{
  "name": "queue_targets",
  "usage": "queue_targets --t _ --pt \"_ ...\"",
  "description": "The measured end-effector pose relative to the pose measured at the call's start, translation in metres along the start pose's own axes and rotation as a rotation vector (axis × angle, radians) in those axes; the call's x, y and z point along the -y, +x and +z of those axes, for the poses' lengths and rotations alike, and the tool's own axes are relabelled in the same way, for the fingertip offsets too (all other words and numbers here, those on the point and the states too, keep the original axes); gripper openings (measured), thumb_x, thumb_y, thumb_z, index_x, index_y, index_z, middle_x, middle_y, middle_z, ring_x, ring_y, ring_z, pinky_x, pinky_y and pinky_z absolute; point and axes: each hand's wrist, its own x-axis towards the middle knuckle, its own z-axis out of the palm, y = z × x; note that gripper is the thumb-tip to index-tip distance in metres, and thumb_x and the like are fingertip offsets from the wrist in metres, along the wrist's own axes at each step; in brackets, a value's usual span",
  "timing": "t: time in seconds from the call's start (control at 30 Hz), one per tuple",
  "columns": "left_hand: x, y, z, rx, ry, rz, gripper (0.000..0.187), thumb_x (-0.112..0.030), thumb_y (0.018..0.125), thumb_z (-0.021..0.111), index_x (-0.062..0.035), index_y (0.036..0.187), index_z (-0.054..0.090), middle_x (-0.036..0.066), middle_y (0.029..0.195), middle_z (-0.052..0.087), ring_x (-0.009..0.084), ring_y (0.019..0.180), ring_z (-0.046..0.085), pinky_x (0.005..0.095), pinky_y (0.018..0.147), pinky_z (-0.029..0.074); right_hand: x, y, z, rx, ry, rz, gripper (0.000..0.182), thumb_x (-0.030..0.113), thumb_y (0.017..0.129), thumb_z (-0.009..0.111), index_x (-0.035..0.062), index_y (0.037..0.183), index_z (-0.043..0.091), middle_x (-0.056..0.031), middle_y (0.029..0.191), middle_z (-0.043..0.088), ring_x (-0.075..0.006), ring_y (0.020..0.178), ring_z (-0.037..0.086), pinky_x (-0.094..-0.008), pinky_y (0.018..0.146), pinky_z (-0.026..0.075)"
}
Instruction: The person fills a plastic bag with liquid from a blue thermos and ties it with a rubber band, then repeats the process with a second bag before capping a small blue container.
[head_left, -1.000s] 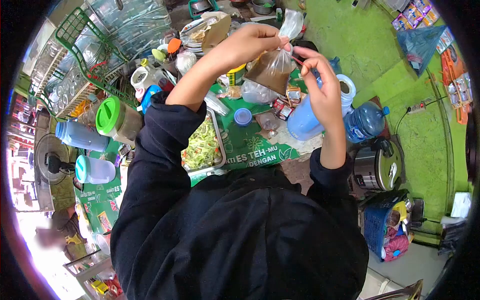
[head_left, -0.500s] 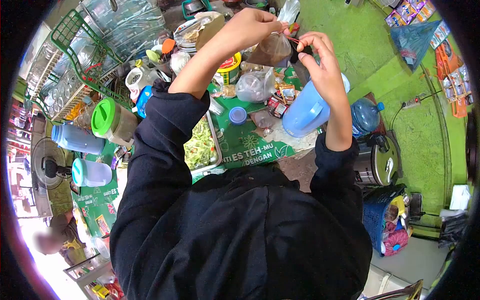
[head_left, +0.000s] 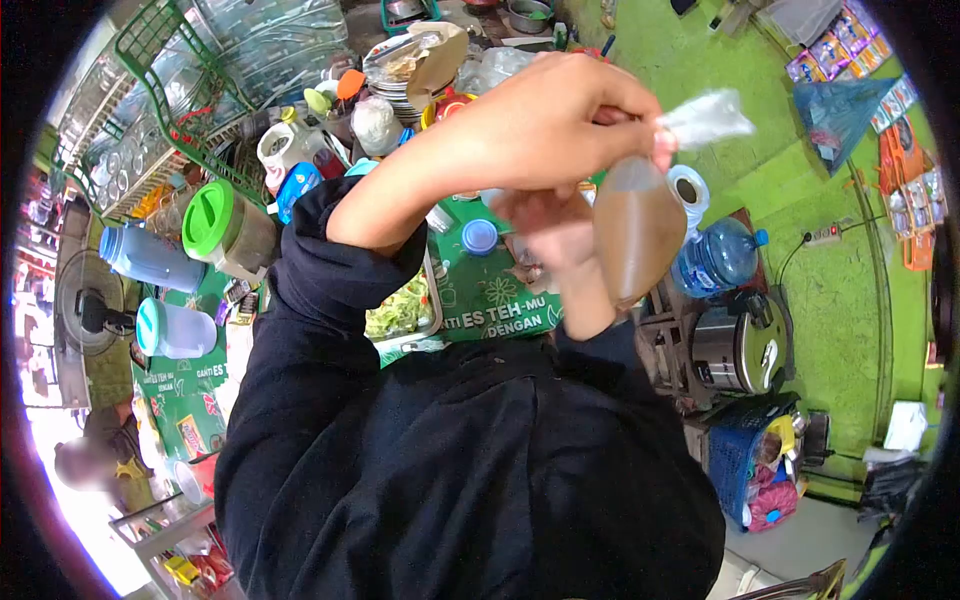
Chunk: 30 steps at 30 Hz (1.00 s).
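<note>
My left hand (head_left: 585,125) is closed around the gathered neck of a clear plastic bag (head_left: 640,235), which bulges with brown liquid and hangs below the fingers. The bag's loose top end sticks out to the right of the grip. Beneath my left wrist, my right hand (head_left: 555,230) is smeared by motion beside the bag, and its fingers cannot be made out. A blue-lidded round container (head_left: 479,237) sits on the green table cover (head_left: 500,290) to the left of that hand. Nearer my body lies a tray of shredded greens (head_left: 400,305), partly covered by my left sleeve.
Pitchers stand at the left, among them a green-lidded one (head_left: 225,230). A green rack (head_left: 165,80) of glasses is behind them. On the right are a water jug (head_left: 720,258), a large steel cooker (head_left: 740,345) and a blue basket (head_left: 735,460). A person sits at far left.
My left hand has moved right and nearer with the bag, which now hangs full in view. My right hand has swung left and down, beneath my left wrist. The stretched red band no longer shows clearly.
</note>
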Motion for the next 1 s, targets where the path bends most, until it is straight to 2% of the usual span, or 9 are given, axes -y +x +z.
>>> queue_targets --t 0.1,0.3,0.33,0.37,0.5,0.53,0.8,0.93,1.0 --pt "0.033 -0.006 -0.004 -0.05 0.137 0.001 0.022 -0.022 0.094 0.064 -0.0016 0.09 0.071 0.002 0.07 0.058 0.0066 0.063 0.052 0.0274 0.058 0.041 -0.041 -0.025 -0.004 0.055 -0.12 0.09 0.017 0.035 0.1 0.05 0.0215 0.101 0.06 -0.0006 0.065 0.039 -0.0151 0.064 0.037 -0.0342 0.07 0.035" --pt "0.113 -0.065 0.026 -0.049 0.214 -0.125 0.018 -0.021 0.093 0.063 -0.0054 0.089 0.071 0.009 0.073 0.059 0.0191 0.068 0.055 0.032 0.064 0.043 -0.032 -0.096 -0.011 -0.261 -0.34 0.095 0.02 0.028 0.103 0.049 0.0104 0.109 0.056 -0.0007 0.071 0.048 -0.0125 0.066 0.045 -0.0299 0.067 0.038" --pt "0.128 -0.079 0.031 -0.039 0.218 -0.174 0.018 -0.022 0.092 0.063 -0.0071 0.086 0.071 0.008 0.069 0.057 0.0199 0.064 0.053 0.0331 0.062 0.042 -0.027 -0.108 -0.021 -0.387 -0.696 0.141 0.019 0.025 0.102 0.051 0.0077 0.109 0.055 0.0004 0.072 0.048 -0.0098 0.066 0.045 -0.0267 0.065 0.038" --pt "0.14 -0.094 0.038 0.005 0.097 -0.238 0.017 -0.021 0.093 0.063 -0.0066 0.089 0.071 0.009 0.077 0.059 0.0208 0.074 0.054 0.034 0.069 0.043 -0.025 -0.117 -0.032 -0.505 -1.054 0.189 0.018 0.021 0.102 0.052 0.0051 0.109 0.055 0.0015 0.073 0.049 -0.0072 0.066 0.045 -0.0236 0.062 0.038" --pt "0.183 -0.164 0.094 0.152 0.094 -0.326 0.011 -0.017 0.092 0.062 -0.0134 0.098 0.071 0.003 0.095 0.056 0.0203 0.102 0.049 0.0362 0.089 0.032 -0.024 -0.144 -0.066 -0.628 -1.308 0.167 0.013 0.014 0.099 0.056 0.0023 0.103 0.061 0.001 0.08 0.057 -0.0049 0.068 0.05 -0.0214 0.062 0.041" --pt "0.188 -0.178 0.115 0.181 0.122 -0.368 0.013 -0.016 0.091 0.062 -0.0173 0.101 0.071 0.003 0.103 0.053 0.0206 0.107 0.044 0.0346 0.092 0.028 -0.019 -0.148 -0.066 -0.692 -1.543 0.345 0.012 0.013 0.096 0.059 0.0023 0.101 0.063 -0.0032 0.083 0.063 -0.0088 0.07 0.055 -0.0257 0.064 0.045" --pt "0.213 -0.195 0.216 -0.119 0.079 -0.335 0.011 -0.014 0.083 0.068 -0.0128 0.093 0.073 0.002 0.142 0.046 0.0294 0.116 0.041 0.0435 0.097 0.028 -0.009 -0.164 -0.113 -0.783 -2.073 0.234 0.01 0.01 0.092 0.058 0.0027 0.098 0.062 -0.0187 0.087 0.065 -0.0382 0.082 0.061 -0.0454 0.072 0.047" --pt "0.222 -0.193 0.212 -0.17 0.108 -0.297 0.01 -0.012 0.082 0.07 -0.0115 0.091 0.074 0.003 0.13 0.053 0.0287 0.113 0.044 0.0418 0.094 0.03 0.005 -0.165 -0.137 -0.719 -2.304 0.184 0.015 0.012 0.093 0.056 0.0023 0.102 0.062 -0.0204 0.087 0.066 -0.0398 0.083 0.062 -0.0467 0.072 0.048" --pt "0.229 -0.193 0.213 -0.181 0.063 -0.401 0.012 -0.012 0.084 0.068 -0.0106 0.095 0.074 0.005 0.116 0.055 0.0283 0.108 0.047 0.0406 0.09 0.032 0.008 -0.164 -0.141 -0.695 -2.356 0.36 0.021 0.012 0.092 0.057 0.003 0.109 0.065 -0.0212 0.088 0.067 -0.042 0.083 0.063 -0.0443 0.071 0.049"
